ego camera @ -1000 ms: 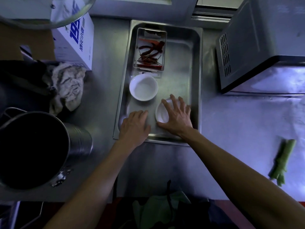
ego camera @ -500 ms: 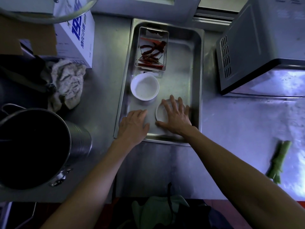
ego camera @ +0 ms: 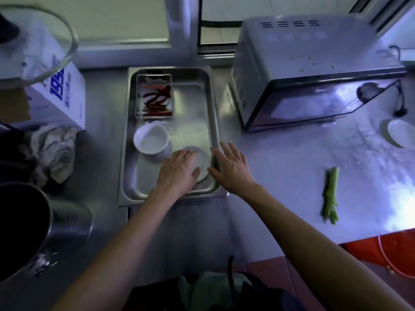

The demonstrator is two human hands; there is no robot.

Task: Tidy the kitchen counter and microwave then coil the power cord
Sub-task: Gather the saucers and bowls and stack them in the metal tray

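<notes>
A steel tray (ego camera: 126, 153) lies on the counter left of the microwave (ego camera: 303, 70). In it stand a small container of red chillies (ego camera: 155, 97), a white bowl (ego camera: 151, 139) and a flat white dish (ego camera: 203, 163) at the near right. My left hand (ego camera: 177, 170) lies flat on the dish, covering its left half. My right hand (ego camera: 231, 167) hovers with fingers spread over the tray's right rim, holding nothing. A dark power cord with plug (ego camera: 400, 104) hangs at the microwave's right front corner.
A green vegetable stalk (ego camera: 330, 194) and a white plate (ego camera: 402, 133) lie on the counter to the right. On the left are a crumpled rag (ego camera: 54, 151), a white box (ego camera: 60, 97), a large steel pot (ego camera: 27, 232) and a glass lid (ego camera: 33, 41).
My right hand has come off the white dish and moved right over the tray rim. My left hand has slid right onto the dish. The view has tilted up and right.
</notes>
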